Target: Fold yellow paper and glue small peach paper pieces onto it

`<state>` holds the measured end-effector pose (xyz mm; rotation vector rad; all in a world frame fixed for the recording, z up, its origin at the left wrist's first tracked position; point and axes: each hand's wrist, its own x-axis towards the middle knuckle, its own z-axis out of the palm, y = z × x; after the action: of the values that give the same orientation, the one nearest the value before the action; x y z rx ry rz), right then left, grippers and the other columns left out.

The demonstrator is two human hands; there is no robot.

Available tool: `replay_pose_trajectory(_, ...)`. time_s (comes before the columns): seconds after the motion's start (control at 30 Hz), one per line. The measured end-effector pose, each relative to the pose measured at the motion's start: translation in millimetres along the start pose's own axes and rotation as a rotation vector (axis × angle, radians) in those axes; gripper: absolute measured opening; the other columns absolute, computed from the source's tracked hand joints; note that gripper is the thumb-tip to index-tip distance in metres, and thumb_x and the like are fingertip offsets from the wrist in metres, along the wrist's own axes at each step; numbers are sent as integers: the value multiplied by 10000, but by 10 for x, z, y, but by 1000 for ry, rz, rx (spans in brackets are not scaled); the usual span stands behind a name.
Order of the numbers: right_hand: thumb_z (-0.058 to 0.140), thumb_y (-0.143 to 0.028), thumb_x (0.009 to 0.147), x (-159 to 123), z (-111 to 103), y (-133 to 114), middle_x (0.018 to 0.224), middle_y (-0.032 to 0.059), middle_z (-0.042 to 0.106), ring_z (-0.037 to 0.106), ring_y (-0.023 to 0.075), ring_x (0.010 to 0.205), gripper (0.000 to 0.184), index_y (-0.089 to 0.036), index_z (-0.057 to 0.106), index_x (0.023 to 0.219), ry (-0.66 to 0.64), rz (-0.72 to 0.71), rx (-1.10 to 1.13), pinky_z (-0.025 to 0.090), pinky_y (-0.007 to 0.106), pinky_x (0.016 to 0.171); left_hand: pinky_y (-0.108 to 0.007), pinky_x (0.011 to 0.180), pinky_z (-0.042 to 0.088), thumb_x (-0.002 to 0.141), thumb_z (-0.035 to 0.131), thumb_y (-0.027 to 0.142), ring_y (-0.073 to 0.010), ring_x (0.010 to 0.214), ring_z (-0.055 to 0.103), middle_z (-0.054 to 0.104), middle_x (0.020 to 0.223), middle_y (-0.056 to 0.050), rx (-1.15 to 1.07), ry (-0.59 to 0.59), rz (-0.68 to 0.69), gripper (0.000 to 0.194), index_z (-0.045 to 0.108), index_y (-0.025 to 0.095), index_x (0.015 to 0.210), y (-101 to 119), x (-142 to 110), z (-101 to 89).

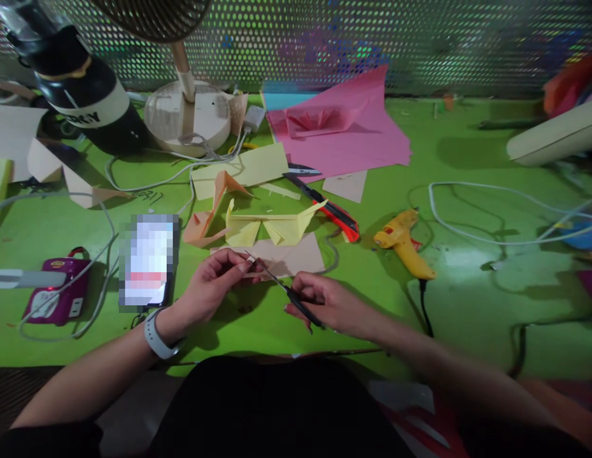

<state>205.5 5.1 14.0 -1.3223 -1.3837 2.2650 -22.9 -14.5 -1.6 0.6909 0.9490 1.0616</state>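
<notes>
My left hand (216, 278) pinches a small pale piece of paper (251, 259) between thumb and fingers, just over the near edge of the green table. In my right hand (327, 299) is a pair of scissors (296, 301) with dark handles. The blades point up and left, with their tips right by the pinched paper; whether they touch it I cannot tell. Beyond my hands lie a pale peach paper sheet (300, 253), a folded yellow paper (267, 229) and a folded orange paper (200, 224).
A red and black utility knife (341, 219) and pink paper (344, 146) lie farther back. At right rests a yellow glue gun (405, 245) with its cord. A phone (150, 261) and a purple power adapter (57, 289) are at left. A fan (188, 117) and a dark bottle (93, 102) stand behind.
</notes>
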Motion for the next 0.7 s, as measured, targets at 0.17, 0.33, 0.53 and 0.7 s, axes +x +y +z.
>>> replay_pose_trajectory(0.17,846,-490,612,0,11,-18,589,-79,544,483,68,528,500,-198,462,746,-7,25,27,420,211,505,-384,905,575,844,705,290,-170,933,682,685,960,-33,17,0,12,155,624,165,803,-19,-9,-18)
replay_pose_trajectory(0.33,835,-499,615,-43,-41,-67,606,-71,557,504,75,527,500,-208,459,768,14,30,-14,409,195,465,-339,823,601,824,723,300,-184,923,700,703,937,-36,47,45,-39,179,605,169,796,13,-17,4)
replay_pose_trajectory(0.53,708,-506,731,-115,-228,-177,771,22,670,616,149,644,354,-203,560,836,203,-64,-484,381,225,469,-235,713,600,832,717,293,-125,777,693,703,878,-26,150,119,122,166,619,162,804,68,-40,18)
replay_pose_trajectory(0.7,687,-378,767,-57,-266,-137,969,57,684,631,165,698,220,-199,676,894,489,-200,-1250,366,258,557,-206,666,588,840,712,276,-104,707,677,698,852,-33,193,35,199,152,648,143,804,119,-70,45)
